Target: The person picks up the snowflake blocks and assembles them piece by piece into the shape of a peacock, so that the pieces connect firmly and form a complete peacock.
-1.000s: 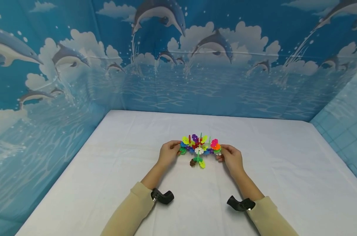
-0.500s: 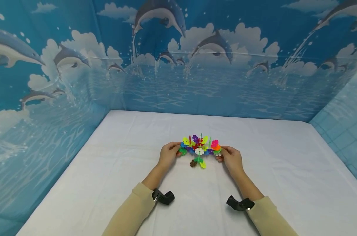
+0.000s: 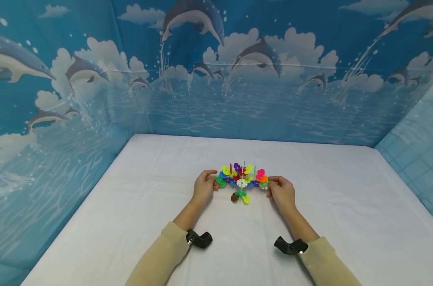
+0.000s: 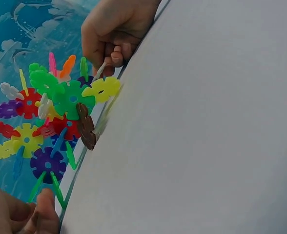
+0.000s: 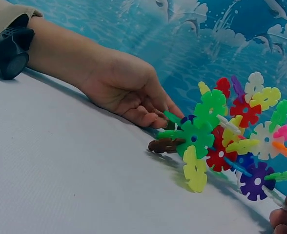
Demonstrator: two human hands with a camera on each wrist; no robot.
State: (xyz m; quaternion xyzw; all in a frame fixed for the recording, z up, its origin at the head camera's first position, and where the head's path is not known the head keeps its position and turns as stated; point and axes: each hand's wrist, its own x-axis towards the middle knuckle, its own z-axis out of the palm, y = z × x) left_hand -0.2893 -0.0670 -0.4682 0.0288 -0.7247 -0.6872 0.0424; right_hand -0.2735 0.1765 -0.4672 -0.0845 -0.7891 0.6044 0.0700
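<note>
A multicoloured model built of interlocking flower-shaped plastic discs (image 3: 241, 183) is between both hands in the head view. Brown (image 4: 86, 127) and yellow (image 5: 195, 170) discs stick out at its near side, low over the cloth. My left hand (image 3: 203, 188) is at its left end: the index finger is extended above the green disc (image 3: 220, 181), and the fingertips are right by the disc edges. At the other end, my right hand (image 3: 283, 194) pinches an outer pale disc between thumb and fingers. The right wrist view shows those fingertips (image 5: 283, 217) on it.
A white cloth (image 3: 237, 246) covers the table under the model. Blue dolphin-print curtains (image 3: 259, 107) rise behind it and at both sides. Black devices (image 3: 200, 239) are strapped on both wrists below beige sleeves (image 3: 159, 254).
My left index finger has lifted off the model's left end and the green disc there shows more fully. The right hand keeps its hold, and the model has barely moved.
</note>
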